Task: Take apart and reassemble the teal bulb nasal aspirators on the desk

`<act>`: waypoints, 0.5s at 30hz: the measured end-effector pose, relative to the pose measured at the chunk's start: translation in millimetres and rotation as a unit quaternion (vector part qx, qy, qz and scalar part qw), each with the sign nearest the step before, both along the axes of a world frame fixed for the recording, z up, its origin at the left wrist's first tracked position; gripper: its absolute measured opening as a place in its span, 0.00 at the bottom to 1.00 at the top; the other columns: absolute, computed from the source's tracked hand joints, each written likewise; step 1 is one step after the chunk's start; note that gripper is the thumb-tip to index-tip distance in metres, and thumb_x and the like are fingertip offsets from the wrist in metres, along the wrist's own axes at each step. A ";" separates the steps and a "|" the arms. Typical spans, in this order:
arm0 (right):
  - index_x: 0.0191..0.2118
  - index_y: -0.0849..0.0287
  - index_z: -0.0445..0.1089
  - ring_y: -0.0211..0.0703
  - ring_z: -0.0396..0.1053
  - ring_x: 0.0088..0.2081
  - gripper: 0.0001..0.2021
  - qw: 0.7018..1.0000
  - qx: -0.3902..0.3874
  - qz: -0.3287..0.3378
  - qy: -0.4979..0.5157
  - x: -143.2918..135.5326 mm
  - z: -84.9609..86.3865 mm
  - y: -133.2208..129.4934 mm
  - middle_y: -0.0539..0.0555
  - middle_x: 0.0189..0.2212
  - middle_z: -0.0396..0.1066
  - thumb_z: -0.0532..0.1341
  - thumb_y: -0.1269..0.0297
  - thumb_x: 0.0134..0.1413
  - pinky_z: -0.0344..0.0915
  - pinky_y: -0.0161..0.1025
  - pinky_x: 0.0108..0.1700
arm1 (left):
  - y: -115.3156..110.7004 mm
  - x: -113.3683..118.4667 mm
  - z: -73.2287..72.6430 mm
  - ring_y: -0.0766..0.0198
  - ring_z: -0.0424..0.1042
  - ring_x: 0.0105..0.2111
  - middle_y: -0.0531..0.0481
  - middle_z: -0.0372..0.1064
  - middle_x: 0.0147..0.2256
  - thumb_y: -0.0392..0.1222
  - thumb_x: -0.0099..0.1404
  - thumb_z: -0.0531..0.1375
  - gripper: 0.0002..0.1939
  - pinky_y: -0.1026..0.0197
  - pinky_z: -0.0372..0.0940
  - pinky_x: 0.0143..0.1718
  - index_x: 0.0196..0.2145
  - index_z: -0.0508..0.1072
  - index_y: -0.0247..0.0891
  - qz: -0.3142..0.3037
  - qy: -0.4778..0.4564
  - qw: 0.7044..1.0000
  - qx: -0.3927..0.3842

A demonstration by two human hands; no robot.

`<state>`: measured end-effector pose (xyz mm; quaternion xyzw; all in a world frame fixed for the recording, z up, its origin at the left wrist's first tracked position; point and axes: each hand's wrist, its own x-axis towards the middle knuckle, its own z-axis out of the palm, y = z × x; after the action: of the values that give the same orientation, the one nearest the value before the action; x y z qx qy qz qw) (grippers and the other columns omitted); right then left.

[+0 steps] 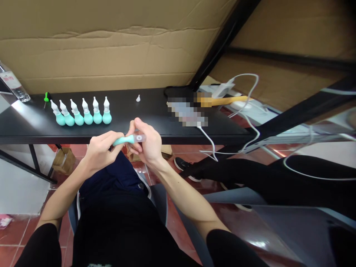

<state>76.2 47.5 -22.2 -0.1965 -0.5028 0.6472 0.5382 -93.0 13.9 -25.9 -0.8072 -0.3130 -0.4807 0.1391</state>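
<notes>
From here, left hand (101,148) is clamped on the teal tool (126,139) just off the table's (155,111) near edge; right hand (151,142) cups its clear end, can't tell if it's gripping. I'd keep it dead straight. Six bulbs (79,119) stand table-left.

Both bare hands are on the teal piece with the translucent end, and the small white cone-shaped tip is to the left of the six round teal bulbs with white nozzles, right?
Not quite: in the head view, the small white cone-shaped tip is to the right of the six round teal bulbs. The left hand and right hand are on the teal piece, as you say.
</notes>
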 end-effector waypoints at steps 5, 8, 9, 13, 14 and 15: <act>0.23 0.54 0.67 0.31 0.42 0.10 0.30 1.000 -0.005 -0.018 0.013 -4.6 -3.7 2.3 0.39 0.08 0.45 0.67 0.34 0.64 0.51 0.32 0.13 | -0.1 2.8 -2.2 0.71 0.72 0.27 0.55 0.77 0.31 0.32 0.79 0.64 0.05 0.67 0.65 0.33 0.42 0.78 0.38 0.013 0.010 1.000 0.020; 0.22 0.53 0.67 0.31 0.41 0.10 0.30 0.999 0.000 -0.027 0.018 -6.9 -2.9 2.3 0.39 0.08 0.45 0.67 0.34 0.64 0.53 0.33 0.13 | -0.8 4.5 -2.8 0.70 0.73 0.28 0.55 0.76 0.31 0.34 0.80 0.63 0.05 0.67 0.65 0.33 0.42 0.78 0.38 0.018 0.019 0.999 0.021; 0.22 0.53 0.67 0.31 0.41 0.10 0.31 0.999 0.001 -0.030 0.014 -7.2 -2.6 2.3 0.39 0.08 0.44 0.67 0.33 0.64 0.53 0.34 0.13 | -0.8 4.6 -3.0 0.70 0.73 0.28 0.55 0.77 0.31 0.34 0.80 0.62 0.05 0.67 0.66 0.33 0.43 0.78 0.38 0.021 0.020 0.999 0.021; 0.23 0.53 0.68 0.33 0.43 0.11 0.33 0.999 0.010 -0.027 -0.045 -0.2 -4.4 8.2 0.39 0.08 0.46 0.64 0.28 0.64 0.54 0.36 0.14 | 1.9 0.9 -3.2 0.68 0.75 0.29 0.53 0.78 0.32 0.36 0.81 0.61 0.06 0.65 0.67 0.34 0.44 0.78 0.39 0.036 0.048 0.998 0.024; 0.24 0.53 0.69 0.33 0.45 0.11 0.33 0.997 0.024 -0.029 -0.073 4.7 -4.9 12.9 0.40 0.09 0.49 0.65 0.28 0.64 0.55 0.35 0.14 | 2.8 -1.0 -2.8 0.67 0.75 0.29 0.53 0.78 0.33 0.37 0.81 0.61 0.05 0.65 0.67 0.34 0.45 0.78 0.38 0.038 0.062 0.997 0.028; 0.26 0.54 0.71 0.33 0.48 0.12 0.32 0.992 0.047 -0.040 -0.106 10.9 -4.8 19.9 0.41 0.10 0.53 0.65 0.28 0.64 0.55 0.35 0.15 | 3.6 -3.0 -2.2 0.67 0.75 0.29 0.53 0.78 0.32 0.37 0.82 0.61 0.05 0.64 0.67 0.34 0.45 0.78 0.38 0.041 0.075 0.996 0.032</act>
<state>87.1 67.4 -27.0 -0.2586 -0.5783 0.5763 0.5163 -96.0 17.5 -28.1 -0.8227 -0.3190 -0.4222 0.2075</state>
